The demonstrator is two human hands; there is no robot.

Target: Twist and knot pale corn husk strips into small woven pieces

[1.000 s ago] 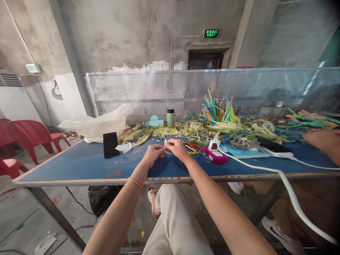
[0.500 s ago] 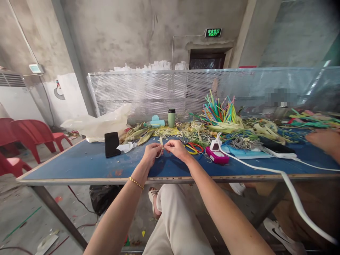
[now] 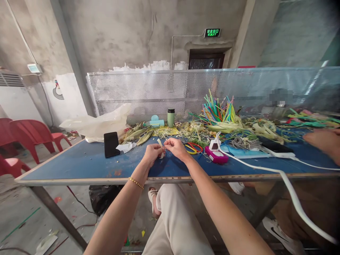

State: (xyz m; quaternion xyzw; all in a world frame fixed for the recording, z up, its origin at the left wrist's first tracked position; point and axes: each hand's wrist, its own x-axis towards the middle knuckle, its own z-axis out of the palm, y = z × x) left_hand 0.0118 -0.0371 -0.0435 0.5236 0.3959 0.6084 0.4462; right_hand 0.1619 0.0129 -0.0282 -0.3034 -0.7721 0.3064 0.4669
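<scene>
Strip: thin pale husk strip point(image 3: 159, 143) held upright just above blue worktable point(image 3: 79, 164), near its front edge | left hand point(image 3: 152, 153): fingers closed around strip's lower part | right hand point(image 3: 177, 148): fingertips pinching it | black phone point(image 3: 111, 144) lies to the left.

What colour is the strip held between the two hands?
Pale cream. The strip shows best in the head view.
</scene>
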